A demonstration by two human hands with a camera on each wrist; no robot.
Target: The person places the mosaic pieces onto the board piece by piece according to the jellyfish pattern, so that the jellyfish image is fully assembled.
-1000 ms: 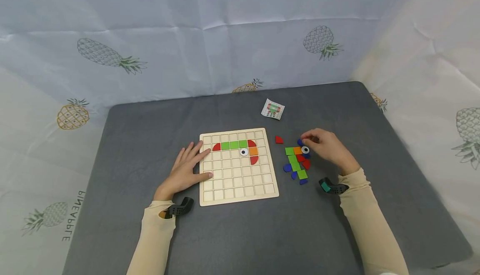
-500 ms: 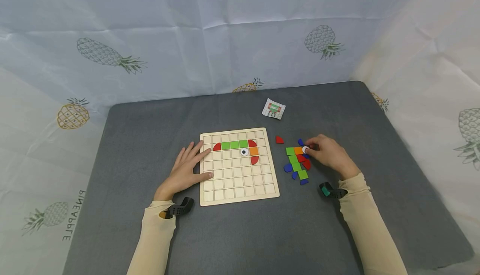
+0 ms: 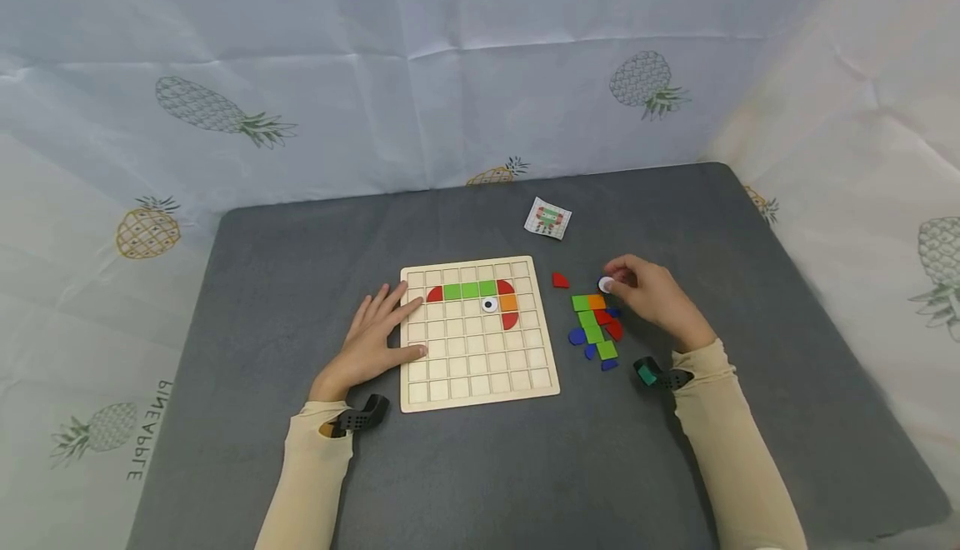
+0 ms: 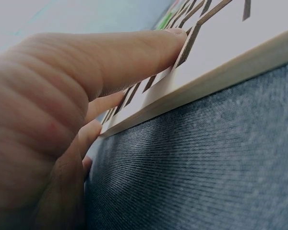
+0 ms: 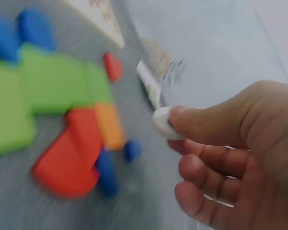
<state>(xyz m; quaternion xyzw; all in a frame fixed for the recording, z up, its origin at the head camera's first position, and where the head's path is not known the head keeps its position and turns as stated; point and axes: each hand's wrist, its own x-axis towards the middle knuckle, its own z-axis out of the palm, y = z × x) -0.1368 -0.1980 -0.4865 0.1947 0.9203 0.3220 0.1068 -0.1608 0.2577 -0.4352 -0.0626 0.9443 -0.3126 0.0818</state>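
My right hand (image 3: 651, 296) pinches a round white eye piece (image 5: 164, 123) between thumb and forefinger, just beyond the loose pieces. My left hand (image 3: 371, 342) lies with fingers spread at the left edge of the wooden grid board (image 3: 465, 367); its thumb (image 4: 149, 52) rests on the board's surface in the left wrist view. Set in the board are a row of green squares (image 3: 470, 290), red quarter-round pieces (image 3: 435, 294), an orange square (image 3: 507, 302) and a white eye piece (image 3: 489, 305) with a black pupil.
Right of the board lie loose green pieces (image 3: 592, 332), an orange square (image 3: 596, 302), red pieces (image 3: 614, 330) and blue pieces (image 3: 577, 337). A single red quarter-round (image 3: 560, 281) lies nearer the board. Behind is a small printed pattern card (image 3: 548, 218) on the grey table (image 3: 300, 250).
The right hand has taken hold of the white eye piece from the loose pieces and moved it slightly up and away from them. The left hand stays in place.
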